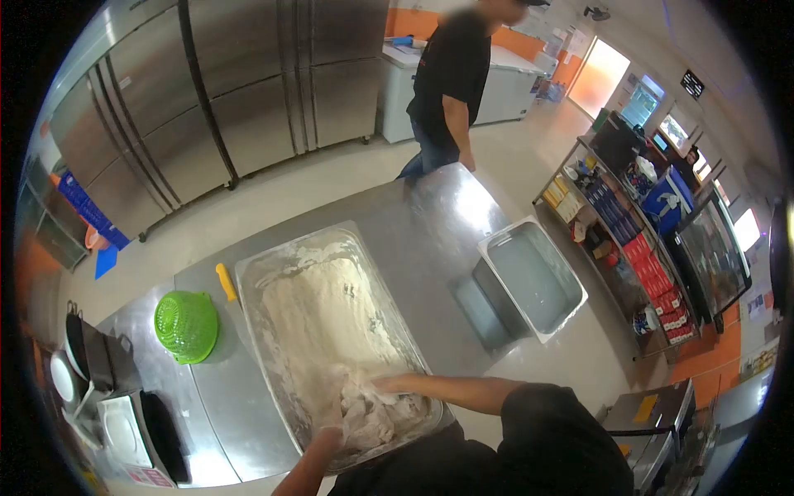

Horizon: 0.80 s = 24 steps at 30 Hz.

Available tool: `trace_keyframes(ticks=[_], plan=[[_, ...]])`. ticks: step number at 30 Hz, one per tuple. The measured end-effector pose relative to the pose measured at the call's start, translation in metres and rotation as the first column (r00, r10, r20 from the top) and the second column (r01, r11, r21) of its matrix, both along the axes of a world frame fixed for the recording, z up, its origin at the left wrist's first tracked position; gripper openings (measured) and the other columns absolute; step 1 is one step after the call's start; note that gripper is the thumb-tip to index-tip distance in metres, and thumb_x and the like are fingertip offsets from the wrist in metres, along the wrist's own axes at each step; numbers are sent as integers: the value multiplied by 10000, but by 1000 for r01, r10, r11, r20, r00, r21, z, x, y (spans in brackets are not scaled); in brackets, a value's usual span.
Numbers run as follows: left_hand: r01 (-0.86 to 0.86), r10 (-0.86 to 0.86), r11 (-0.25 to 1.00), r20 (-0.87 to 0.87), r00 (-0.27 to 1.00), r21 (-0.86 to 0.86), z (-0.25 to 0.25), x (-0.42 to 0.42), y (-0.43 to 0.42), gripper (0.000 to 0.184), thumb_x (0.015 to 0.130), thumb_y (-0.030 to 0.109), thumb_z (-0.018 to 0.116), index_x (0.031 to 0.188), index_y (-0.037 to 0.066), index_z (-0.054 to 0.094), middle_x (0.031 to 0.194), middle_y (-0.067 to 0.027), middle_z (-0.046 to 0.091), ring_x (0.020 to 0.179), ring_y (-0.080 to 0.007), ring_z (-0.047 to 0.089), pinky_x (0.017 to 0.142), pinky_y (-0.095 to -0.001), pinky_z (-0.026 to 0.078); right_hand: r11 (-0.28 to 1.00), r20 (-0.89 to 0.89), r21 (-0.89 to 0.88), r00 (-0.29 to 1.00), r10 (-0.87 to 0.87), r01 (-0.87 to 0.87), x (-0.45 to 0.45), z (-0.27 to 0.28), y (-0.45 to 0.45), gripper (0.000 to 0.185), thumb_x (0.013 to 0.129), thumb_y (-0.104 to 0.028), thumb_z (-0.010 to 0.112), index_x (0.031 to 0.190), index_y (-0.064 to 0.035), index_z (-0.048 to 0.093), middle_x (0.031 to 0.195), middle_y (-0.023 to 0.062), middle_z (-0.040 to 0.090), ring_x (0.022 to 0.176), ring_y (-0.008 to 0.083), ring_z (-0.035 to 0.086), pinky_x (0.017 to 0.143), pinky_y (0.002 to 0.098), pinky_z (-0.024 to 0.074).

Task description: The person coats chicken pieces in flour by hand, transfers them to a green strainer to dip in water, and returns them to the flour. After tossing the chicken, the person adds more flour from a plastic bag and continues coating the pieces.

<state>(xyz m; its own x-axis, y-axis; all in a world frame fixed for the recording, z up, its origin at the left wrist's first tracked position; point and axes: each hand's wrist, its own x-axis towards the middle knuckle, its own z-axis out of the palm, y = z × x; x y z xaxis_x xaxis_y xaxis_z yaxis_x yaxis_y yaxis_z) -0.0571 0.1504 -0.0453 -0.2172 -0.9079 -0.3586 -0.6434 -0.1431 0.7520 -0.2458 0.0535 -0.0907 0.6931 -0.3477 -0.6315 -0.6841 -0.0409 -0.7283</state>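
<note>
A large steel tray (248,281) on the table in front of me holds pale flour (318,310). Flour-coated pieces (370,417), which look like raw meat, are heaped at its near end. My left hand (332,436) is at the left side of this heap, and my right hand (389,383) reaches in from the right. Both touch the pieces. Flour and the pieces hide most of the fingers, so their grip does not show.
A green plastic basket (186,326) and a yellow-handled tool (225,282) lie left of the tray. On the right stands a deep steel pan (538,277) of cloudy liquid. Across the steel table (389,240) a person in black (451,74) is passing. Shelving (612,215) stands farther right.
</note>
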Motion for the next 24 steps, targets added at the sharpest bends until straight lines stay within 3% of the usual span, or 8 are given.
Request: trace_keyframes(ticks=[4,7,11,15,17,19,21,24], plan=[[-97,91,992,-77,993,-75,-15,6,-1,464,820,206,598,1255,92,485,1144,-183,546,1000,-329,543,899,-382,431,996,29,73,998,-59,57,-8,-1,5,429,897,-354,401,1235,-104,488,1217,136,520,1109,302,488,946,397,368],[-72,58,994,-160,985,-84,-91,44,-5,474,853,231,581,1290,105,449,1182,-169,518,1020,-277,524,918,-377,415,985,44,70,986,-163,160,-6,5,-4,426,907,-347,392,1257,-118,471,1240,128,507,1128,300,475,963,394,356],[59,-19,968,160,987,-245,-46,42,-10,486,862,192,537,1323,123,402,1236,-146,483,1046,-257,528,914,-368,431,928,-19,-66,930,-368,366,9,28,-25,424,921,-337,381,1287,-135,448,1271,117,490,1154,296,458,987,389,341],[315,-17,866,607,794,-388,46,42,-30,511,858,129,486,1352,141,355,1290,-121,449,1071,-254,542,900,-358,460,870,125,-492,991,39,28,6,18,-39,400,901,-301,416,1266,-146,474,1179,107,546,1079,301,489,944,406,359],[337,-98,921,720,687,-196,36,47,-35,621,797,156,545,1374,166,314,1325,-115,421,1100,-273,526,934,-350,438,810,87,-581,984,155,-76,5,41,-35,384,889,-282,433,1248,-158,492,1126,106,569,1041,298,501,917,411,368],[329,-173,941,720,672,-81,38,43,-34,599,806,196,542,1364,157,329,1316,-109,433,1107,-273,517,948,-354,421,951,-132,-279,986,104,-137,15,77,-49,405,877,-258,454,1269,-160,478,1175,99,549,1066,283,501,940,404,354],[309,-254,950,694,673,47,32,37,-29,561,815,218,537,1342,140,359,1296,-106,448,1096,-271,518,935,-361,423,932,-138,-351,989,43,-89,12,80,-43,433,871,-248,462,1296,-163,456,1233,93,519,1105,266,489,970,401,332],[257,-268,962,526,807,96,19,30,-10,525,826,224,539,1318,125,384,1256,-106,470,1072,-270,524,919,-360,428,736,192,-651,978,-80,188,-3,24,-2,466,885,-271,435,1337,-163,405,1323,89,447,1186,251,435,1022,399,280]])
